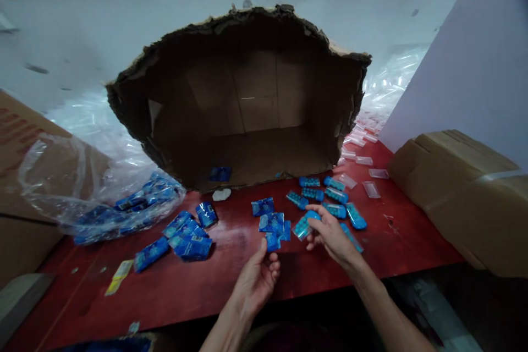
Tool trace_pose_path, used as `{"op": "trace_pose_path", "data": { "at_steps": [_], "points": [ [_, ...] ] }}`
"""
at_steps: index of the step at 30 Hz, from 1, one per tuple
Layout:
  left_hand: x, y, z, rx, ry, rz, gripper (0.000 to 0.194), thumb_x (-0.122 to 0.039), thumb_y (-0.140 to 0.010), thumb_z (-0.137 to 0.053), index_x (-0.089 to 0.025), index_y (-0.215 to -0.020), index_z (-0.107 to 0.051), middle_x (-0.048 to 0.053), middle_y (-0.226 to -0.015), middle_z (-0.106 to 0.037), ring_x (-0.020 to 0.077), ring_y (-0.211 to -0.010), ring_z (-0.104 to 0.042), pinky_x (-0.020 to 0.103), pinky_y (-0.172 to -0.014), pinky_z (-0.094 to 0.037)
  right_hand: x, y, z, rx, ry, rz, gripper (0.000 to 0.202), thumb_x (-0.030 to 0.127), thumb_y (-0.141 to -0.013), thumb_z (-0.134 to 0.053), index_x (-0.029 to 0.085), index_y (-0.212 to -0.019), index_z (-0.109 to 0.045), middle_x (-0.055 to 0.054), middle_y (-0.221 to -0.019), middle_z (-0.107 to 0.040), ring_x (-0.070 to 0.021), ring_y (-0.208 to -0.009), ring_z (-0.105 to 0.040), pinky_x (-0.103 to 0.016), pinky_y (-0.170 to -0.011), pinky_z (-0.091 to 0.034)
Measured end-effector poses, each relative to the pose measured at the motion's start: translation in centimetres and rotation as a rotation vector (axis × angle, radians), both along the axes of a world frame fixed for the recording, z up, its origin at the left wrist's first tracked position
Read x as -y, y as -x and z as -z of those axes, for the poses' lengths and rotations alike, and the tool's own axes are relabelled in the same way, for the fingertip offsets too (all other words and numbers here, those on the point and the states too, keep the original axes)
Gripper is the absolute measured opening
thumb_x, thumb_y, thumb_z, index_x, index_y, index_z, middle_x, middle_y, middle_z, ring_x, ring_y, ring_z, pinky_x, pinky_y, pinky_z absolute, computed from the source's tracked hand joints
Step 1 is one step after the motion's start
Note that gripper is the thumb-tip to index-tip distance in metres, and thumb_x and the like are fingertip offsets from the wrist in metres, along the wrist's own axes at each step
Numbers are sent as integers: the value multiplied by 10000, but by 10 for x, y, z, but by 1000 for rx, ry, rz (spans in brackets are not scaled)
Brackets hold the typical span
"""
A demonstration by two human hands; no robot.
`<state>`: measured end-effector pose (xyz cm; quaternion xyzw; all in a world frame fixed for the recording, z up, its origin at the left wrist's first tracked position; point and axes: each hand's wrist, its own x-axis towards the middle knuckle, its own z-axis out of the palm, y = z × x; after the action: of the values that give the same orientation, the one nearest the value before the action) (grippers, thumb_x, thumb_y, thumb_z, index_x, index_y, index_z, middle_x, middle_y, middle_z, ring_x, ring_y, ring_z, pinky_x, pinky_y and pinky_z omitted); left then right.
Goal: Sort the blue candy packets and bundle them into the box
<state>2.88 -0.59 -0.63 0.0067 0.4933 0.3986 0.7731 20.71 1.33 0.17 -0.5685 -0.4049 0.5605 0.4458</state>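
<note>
My right hand (pixel 332 236) is closed on a small clear case with a blue cap (pixel 304 225), which shows blue round pieces inside. Several similar blue-capped cases (pixel 335 194) lie just beyond and to the right of it on the red table. My left hand (pixel 258 278) has its thumb and fingers closed at the lower edge of a small blue printed packet (pixel 273 241). Touching or overlapping that packet are other blue packets (pixel 271 222). How firmly the left fingers grip is hard to see.
A large torn-edged cardboard box (pixel 256 159) lies open toward me. More blue packets (pixel 192 247) are at left, beside a clear plastic bag (pixel 53 170) of them. Clear empty sleeves (pixel 371 190) and a closed carton (pixel 457 192) stand right. The red table (pixel 231 291) ends near me.
</note>
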Motion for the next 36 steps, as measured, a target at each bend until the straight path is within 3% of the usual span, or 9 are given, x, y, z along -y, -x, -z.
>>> {"op": "trace_pose_path", "data": {
  "at_steps": [3, 7, 14, 20, 27, 36],
  "points": [
    [0, -1, 2, 21, -18, -6, 169, -267, -731, -566, -148, -667, -465, -10, -456, -553, 62, -368, -489, 139, -346, -369, 10, 6, -5, -315, 26, 64, 285, 304, -741, -504, 213, -992, -401, 61, -603, -476, -85, -446, -472, -227, -373, -470],
    [1, -3, 3, -18, -39, -3, 172, -290, -725, -570, -149, -691, -478, -9, -466, -561, 65, -373, -497, 141, -351, -373, 16, 17, -14, -449, 16, 90, 278, 310, -734, -535, 219, -965, -409, 61, -628, -487, -70, -442, -471, -220, -373, -476],
    [5, -6, 3, -58, -101, 36, 212, -336, -696, -594, -145, -709, -500, -6, -472, -561, 70, -389, -508, 146, -363, -372, 17, 29, -12, -387, -4, 63, 285, 312, -721, -547, 213, -948, -407, 61, -650, -473, -71, -433, -480, -205, -330, -455],
    [8, -4, 2, -104, -243, 71, 238, -360, -669, -614, -150, -710, -509, -11, -477, -565, 79, -417, -518, 157, -380, -357, 21, 26, -10, -235, -45, 36, 289, 299, -740, -530, 216, -982, -396, 53, -690, -501, -83, -492, -526, -241, -438, -501],
    [3, 3, -1, -271, -378, 98, 280, -378, -625, -640, -127, -676, -528, 7, -456, -577, 104, -407, -523, 195, -390, -361, 29, 19, -9, -365, -54, -141, 365, 256, -722, -559, 234, -1045, -389, 13, -843, -502, -115, -698, -556, -293, -563, -535],
    [3, 9, 1, -210, -372, 88, 269, -375, -625, -642, -144, -664, -510, 0, -443, -573, 115, -402, -529, 199, -380, -360, 33, 25, -1, -327, -101, -29, 379, 247, -708, -570, 241, -1045, -395, 9, -861, -455, -103, -686, -489, -262, -508, -551]
  ]
}}
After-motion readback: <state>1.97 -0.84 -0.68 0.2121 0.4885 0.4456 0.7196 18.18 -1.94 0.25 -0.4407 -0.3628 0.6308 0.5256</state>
